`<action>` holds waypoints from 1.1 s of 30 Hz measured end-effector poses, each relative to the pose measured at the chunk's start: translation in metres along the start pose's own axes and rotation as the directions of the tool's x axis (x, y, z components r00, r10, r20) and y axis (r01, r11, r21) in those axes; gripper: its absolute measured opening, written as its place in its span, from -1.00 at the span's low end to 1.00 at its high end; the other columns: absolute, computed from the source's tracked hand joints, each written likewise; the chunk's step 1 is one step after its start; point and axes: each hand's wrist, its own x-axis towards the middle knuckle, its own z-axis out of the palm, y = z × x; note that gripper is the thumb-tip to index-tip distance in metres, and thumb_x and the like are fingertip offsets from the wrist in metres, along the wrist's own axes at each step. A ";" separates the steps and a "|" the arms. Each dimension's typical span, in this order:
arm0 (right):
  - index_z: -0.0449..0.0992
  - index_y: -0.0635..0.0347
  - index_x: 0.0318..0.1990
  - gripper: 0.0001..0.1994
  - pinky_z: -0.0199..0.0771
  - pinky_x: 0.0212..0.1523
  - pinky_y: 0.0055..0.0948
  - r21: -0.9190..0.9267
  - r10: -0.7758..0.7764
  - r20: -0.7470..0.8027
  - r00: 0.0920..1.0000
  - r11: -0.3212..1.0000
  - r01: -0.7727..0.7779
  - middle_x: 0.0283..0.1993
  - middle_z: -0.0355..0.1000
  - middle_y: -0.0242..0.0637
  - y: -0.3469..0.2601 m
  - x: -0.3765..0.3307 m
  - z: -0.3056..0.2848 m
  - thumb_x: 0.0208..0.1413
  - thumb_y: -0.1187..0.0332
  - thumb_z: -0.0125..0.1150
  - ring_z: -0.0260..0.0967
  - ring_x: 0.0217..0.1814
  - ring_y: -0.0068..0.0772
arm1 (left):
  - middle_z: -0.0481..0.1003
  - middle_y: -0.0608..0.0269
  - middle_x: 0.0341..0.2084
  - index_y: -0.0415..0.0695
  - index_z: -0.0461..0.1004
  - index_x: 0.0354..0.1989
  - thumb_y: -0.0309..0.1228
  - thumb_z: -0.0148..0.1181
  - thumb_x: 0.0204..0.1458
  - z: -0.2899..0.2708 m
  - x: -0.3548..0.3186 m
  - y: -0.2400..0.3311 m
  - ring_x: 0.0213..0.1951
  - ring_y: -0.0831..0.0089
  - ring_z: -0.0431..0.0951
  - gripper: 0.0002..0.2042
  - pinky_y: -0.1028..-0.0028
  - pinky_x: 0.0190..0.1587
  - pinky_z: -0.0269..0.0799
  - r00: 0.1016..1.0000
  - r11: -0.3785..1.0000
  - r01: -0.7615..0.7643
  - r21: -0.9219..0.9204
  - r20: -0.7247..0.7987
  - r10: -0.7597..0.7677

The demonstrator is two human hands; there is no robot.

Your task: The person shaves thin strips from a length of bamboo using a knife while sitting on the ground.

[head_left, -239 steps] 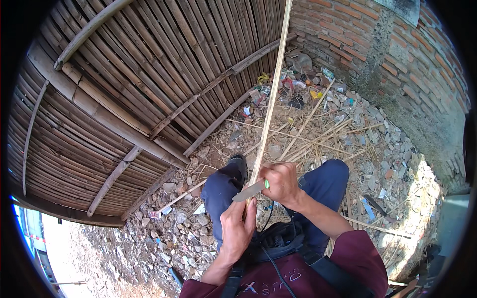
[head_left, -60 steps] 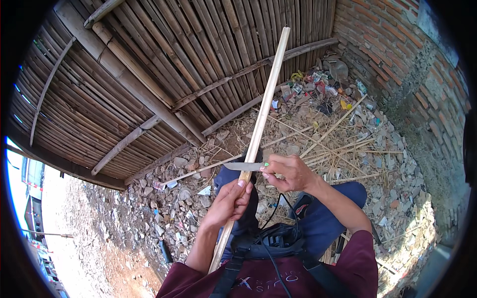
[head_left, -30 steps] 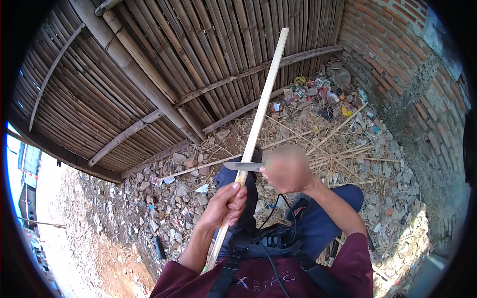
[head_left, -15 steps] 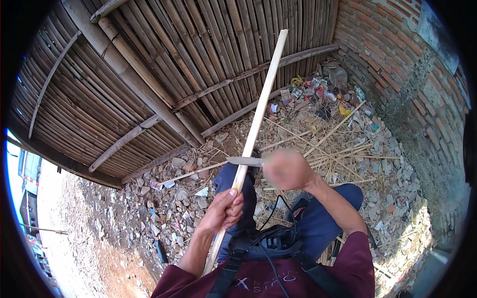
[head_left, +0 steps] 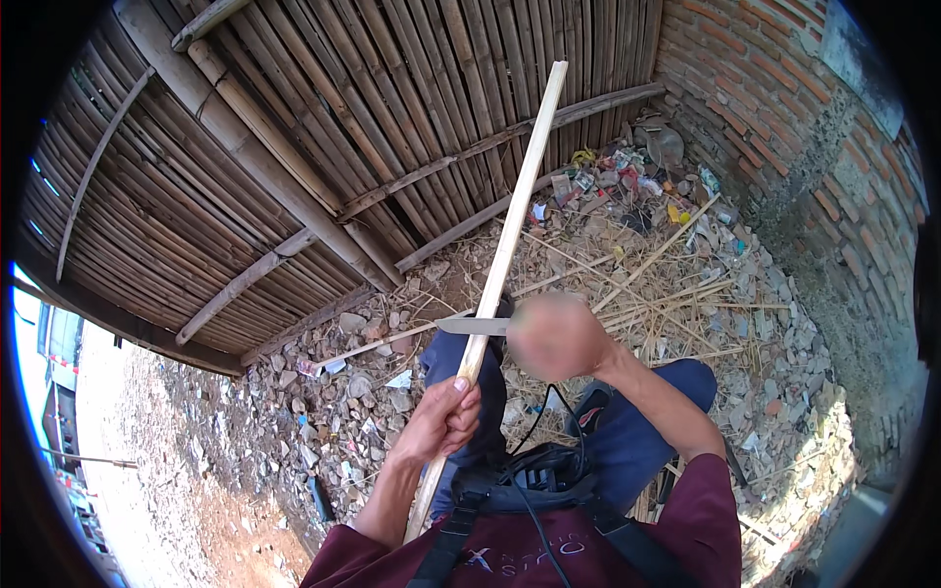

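Note:
A long pale strip of split bamboo (head_left: 520, 206) slants from beside my waist up toward the slatted wall. My left hand (head_left: 446, 416) is wrapped round its lower part, thumb on top, over my left thigh. Just above that grip, a knife (head_left: 472, 325) lies across the strip, its blade pointing left. My right hand (head_left: 559, 336) is closed at the handle end of the knife; the hand is blurred and the handle itself is hidden.
A slatted bamboo wall (head_left: 392, 108) with pole braces stands ahead, and a brick wall (head_left: 755, 108) rises at the right. Thin bamboo pieces (head_left: 686, 309) and litter (head_left: 627, 181) lie on stony ground. A black cable (head_left: 539, 421) hangs by my lap.
The knife and my right hand have moved slightly left and nearer to me along the strip. More of the blade passes the strip's left side. My left hand keeps its grip.

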 end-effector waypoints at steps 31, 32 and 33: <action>0.60 0.24 -0.25 -0.93 0.52 -0.44 -0.28 0.051 0.183 -0.035 0.983 0.982 -0.181 -0.35 0.58 -0.19 0.026 -0.007 -0.019 0.11 0.52 0.32 0.59 -0.41 -0.20 | 0.03 0.50 -0.70 -0.07 0.22 -0.32 -0.04 -0.16 0.54 -0.012 -0.015 -0.028 -0.75 0.68 -0.01 -0.59 0.58 -0.78 -0.04 0.999 0.999 0.043 0.001 0.029 -0.043; 0.60 0.24 -0.25 -0.93 0.52 -0.44 -0.28 0.049 0.186 -0.038 0.982 0.982 -0.184 -0.35 0.58 -0.19 0.029 -0.006 -0.022 0.11 0.52 0.32 0.59 -0.41 -0.20 | 0.03 0.50 -0.70 -0.07 0.22 -0.32 -0.04 -0.16 0.54 -0.011 -0.015 -0.028 -0.75 0.68 -0.01 -0.59 0.58 -0.78 -0.04 0.998 0.999 0.047 0.004 0.032 -0.047; 0.61 0.23 -0.25 -0.93 0.52 -0.44 -0.28 0.056 0.182 -0.061 0.981 0.982 -0.179 -0.35 0.59 -0.20 0.035 -0.004 -0.026 0.10 0.52 0.33 0.59 -0.42 -0.20 | 0.03 0.50 -0.70 -0.07 0.21 -0.32 -0.04 -0.16 0.54 -0.011 -0.015 -0.029 -0.75 0.68 -0.01 -0.59 0.58 -0.78 -0.04 0.999 0.999 0.040 0.008 0.035 -0.040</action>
